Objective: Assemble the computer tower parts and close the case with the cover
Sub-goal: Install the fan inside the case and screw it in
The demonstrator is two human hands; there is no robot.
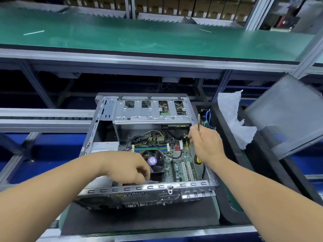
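**Open tower, both hands inside**

I see the computer case (146, 147) lying open on a dark mat (139, 219) on the bench. My left hand (127, 167) curls at the fan (154, 161); what it grasps I cannot tell. My right hand (205, 145) clasps a screwdriver (198, 122). The mesh cover (286, 116) leans right, beside white wrapping (230, 112); green conveyor (139, 37) behind

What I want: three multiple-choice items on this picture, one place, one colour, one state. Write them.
1. The cover is: A on the case; B right of the case, off it; C on the green shelf.
2. The fan sticker is: A purple; B red; C yellow.
3. The right hand: A is empty; B holds a screwdriver; C rests on the shelf.
Key: 1 B, the case lies open; 2 A, purple disc on the hub; 3 B, the shaft sticks up from its grip.
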